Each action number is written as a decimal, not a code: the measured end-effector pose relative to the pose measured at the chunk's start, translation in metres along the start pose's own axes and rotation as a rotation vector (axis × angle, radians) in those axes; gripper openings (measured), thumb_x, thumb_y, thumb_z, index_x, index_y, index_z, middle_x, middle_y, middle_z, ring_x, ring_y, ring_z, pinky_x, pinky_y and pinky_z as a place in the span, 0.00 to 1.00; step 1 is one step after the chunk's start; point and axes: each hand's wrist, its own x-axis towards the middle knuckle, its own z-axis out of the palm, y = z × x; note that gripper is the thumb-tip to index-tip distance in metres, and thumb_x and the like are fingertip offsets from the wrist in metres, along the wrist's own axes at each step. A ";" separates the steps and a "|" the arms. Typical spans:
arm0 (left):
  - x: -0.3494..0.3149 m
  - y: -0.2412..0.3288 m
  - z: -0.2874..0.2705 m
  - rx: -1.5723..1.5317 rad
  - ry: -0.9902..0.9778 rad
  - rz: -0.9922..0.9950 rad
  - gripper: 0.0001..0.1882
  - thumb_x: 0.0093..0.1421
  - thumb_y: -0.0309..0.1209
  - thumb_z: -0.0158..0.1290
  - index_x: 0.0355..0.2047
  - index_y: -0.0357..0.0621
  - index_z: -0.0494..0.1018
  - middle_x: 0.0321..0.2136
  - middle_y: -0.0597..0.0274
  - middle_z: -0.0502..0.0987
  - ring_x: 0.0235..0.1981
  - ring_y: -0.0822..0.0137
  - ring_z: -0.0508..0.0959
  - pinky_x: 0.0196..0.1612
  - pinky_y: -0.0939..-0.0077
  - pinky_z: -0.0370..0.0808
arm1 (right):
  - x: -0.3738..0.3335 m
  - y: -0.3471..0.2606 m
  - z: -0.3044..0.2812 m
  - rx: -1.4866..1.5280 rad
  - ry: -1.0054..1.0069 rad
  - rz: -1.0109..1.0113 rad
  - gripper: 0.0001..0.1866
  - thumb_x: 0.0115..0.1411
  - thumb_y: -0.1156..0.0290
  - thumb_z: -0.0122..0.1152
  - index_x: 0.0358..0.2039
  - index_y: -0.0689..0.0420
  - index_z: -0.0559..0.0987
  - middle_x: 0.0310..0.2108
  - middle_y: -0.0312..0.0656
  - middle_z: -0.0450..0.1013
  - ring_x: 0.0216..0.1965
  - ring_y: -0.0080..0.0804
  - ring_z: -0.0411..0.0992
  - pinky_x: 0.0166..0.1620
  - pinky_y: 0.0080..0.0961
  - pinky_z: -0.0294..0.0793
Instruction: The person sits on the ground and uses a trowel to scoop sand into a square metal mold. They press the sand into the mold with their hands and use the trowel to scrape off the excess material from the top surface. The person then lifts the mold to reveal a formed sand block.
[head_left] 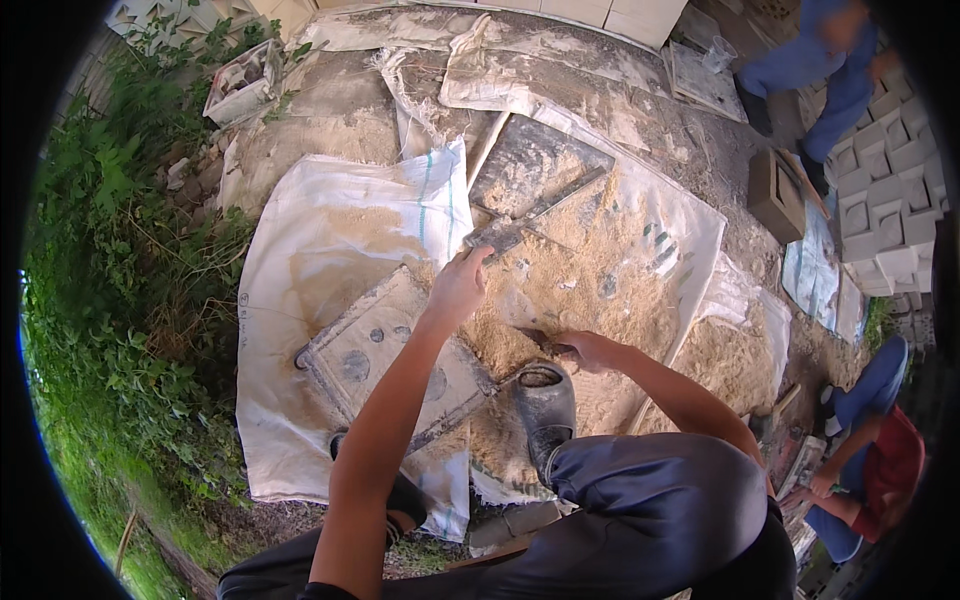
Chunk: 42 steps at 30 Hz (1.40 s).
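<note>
My left hand (459, 290) is closed around the near end of a dusty grey bar (503, 237), at the lower edge of a dark square plate (530, 165) smeared with sand. Low over the heap of tan sandy mix (570, 280), my right hand (592, 351) grips a small trowel; its dark blade (533, 335) points left into the mix. My fingers hide most of its handle. A square mould (390, 350) with round dark spots lies flat to the left, beneath my left forearm. My dusty shoe (545, 405) stands on the mix near my right hand.
White woven sacks (300, 210) cover the ground under the mix. Green plants (120, 230) grow along the left, near a white tray (243, 82). At right are stacked pale patterned blocks (885, 190), a brown box (777, 195) and two other people, one in blue (815, 65), one in red (893, 465).
</note>
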 end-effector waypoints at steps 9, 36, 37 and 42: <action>-0.097 -0.045 -0.108 0.081 0.729 -0.125 0.14 0.63 0.28 0.41 0.47 0.37 0.67 0.45 0.48 0.71 0.47 0.50 0.71 0.50 0.63 0.66 | -0.016 -0.006 -0.037 0.013 0.193 0.025 0.19 0.60 0.64 0.54 0.48 0.62 0.71 0.44 0.51 0.72 0.44 0.42 0.72 0.46 0.32 0.69; -0.128 -0.062 -0.048 0.183 0.658 -0.404 0.33 0.65 0.45 0.31 0.60 0.28 0.50 0.62 0.40 0.48 0.65 0.50 0.45 0.66 0.59 0.38 | -0.125 -0.310 -0.145 -0.733 0.680 -0.292 0.18 0.58 0.66 0.55 0.47 0.61 0.71 0.39 0.48 0.70 0.41 0.45 0.70 0.41 0.33 0.72; -0.120 -0.056 -0.048 0.218 0.634 -0.418 0.33 0.65 0.45 0.31 0.60 0.27 0.50 0.62 0.40 0.48 0.65 0.50 0.45 0.66 0.59 0.38 | -0.142 -0.320 -0.145 -0.672 0.725 -0.285 0.19 0.58 0.66 0.55 0.47 0.63 0.71 0.37 0.49 0.71 0.39 0.43 0.71 0.40 0.32 0.72; -0.092 -0.051 -0.032 0.429 0.620 -0.370 0.33 0.64 0.44 0.31 0.60 0.28 0.50 0.63 0.41 0.48 0.65 0.52 0.46 0.66 0.61 0.38 | -0.185 -0.373 -0.112 0.001 0.736 -0.073 0.20 0.58 0.66 0.56 0.46 0.67 0.72 0.28 0.45 0.72 0.27 0.27 0.71 0.30 0.24 0.73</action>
